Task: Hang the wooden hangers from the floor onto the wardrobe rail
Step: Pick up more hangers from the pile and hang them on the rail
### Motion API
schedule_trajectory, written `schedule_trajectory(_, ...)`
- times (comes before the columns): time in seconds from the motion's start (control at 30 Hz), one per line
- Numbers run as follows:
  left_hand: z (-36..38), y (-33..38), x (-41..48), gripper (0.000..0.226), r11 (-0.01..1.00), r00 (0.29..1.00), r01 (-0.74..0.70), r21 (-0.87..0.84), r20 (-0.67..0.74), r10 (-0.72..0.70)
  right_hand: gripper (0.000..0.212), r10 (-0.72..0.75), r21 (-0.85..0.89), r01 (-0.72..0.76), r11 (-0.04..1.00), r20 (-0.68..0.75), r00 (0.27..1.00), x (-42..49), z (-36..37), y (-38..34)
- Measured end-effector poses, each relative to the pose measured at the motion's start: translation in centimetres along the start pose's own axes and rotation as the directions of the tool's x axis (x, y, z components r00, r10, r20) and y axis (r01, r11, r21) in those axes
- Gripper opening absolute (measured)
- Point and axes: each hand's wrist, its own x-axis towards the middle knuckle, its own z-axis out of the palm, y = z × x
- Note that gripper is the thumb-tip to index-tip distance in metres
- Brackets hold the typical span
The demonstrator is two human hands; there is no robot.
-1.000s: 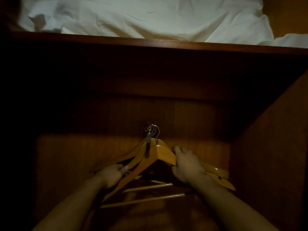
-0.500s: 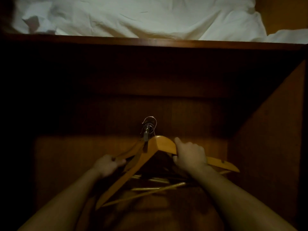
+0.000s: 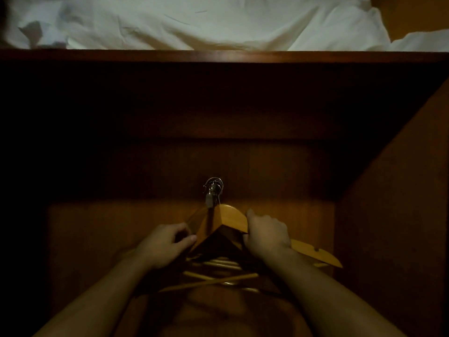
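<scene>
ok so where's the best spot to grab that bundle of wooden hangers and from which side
Grip the sloping shoulders just below the apex, one hand per side, coming from above and behind. The wooden hangers lie stacked with their metal hooks bunched at the far end, so squeezing both shoulders should keep the stack and hooks aligned. The left hand and right hand already hold there.

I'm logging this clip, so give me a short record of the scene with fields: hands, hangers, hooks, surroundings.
left hand: gripping the left shoulder of the bundle
right hand: gripping the right shoulder
wooden hangers: several bunched together, bars crossing below
metal hooks: clustered at the top, pointing away
rail: not visible
white bedding: beyond the dark wood edge
</scene>
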Motion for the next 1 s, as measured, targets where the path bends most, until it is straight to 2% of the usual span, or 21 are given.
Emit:
schedule_trajectory(0.13, 0.3, -1.0, 0.3, 0.018, 0.999, 0.999, 0.036, -0.012, -0.036, -0.036, 0.027, 0.016, 0.006, -0.016, 1.000, 0.025, 1.000, 0.1, 0.7, 0.3)
schedule_trajectory(0.27, 1.0, -1.6, 0.1, 0.033, 1.000, 1.000, 0.020, -0.012, -0.007, -0.020, 0.027, 0.014, 0.014, -0.015, 1.000, 0.034, 0.999, -0.1, 1.4, 0.1)
schedule_trajectory(0.4, 1.6, -1.5, 0.2, 0.028, 0.996, 1.000, 0.022, 0.086, 0.012, -0.023, 0.029, 0.028, 0.031, -0.029, 0.999, 0.056, 0.998, -0.2, 1.4, -0.2)
schedule_trajectory(0.57, 1.9, -1.1, -0.1, 0.022, 0.981, 1.000, 0.019, 0.192, -0.026, -0.014, 0.044, 0.062, 0.065, -0.067, 0.996, 0.074, 0.995, -0.5, 1.0, -0.5)
schedule_trajectory(0.77, 1.8, -0.9, -1.1, 0.039, 0.953, 0.993, 0.030, 0.302, -0.121, 0.007, 0.053, 0.072, -0.011, -0.071, 0.997, 0.126, 0.989, -1.5, 1.4, -0.4)
schedule_trajectory(1.0, 0.9, -1.3, -2.3, 0.037, 0.918, 0.986, 0.063, 0.392, -0.169, 0.005, 0.055, 0.102, -0.072, -0.090, 0.993, 0.198, 0.975, -2.3, 0.7, -0.4)
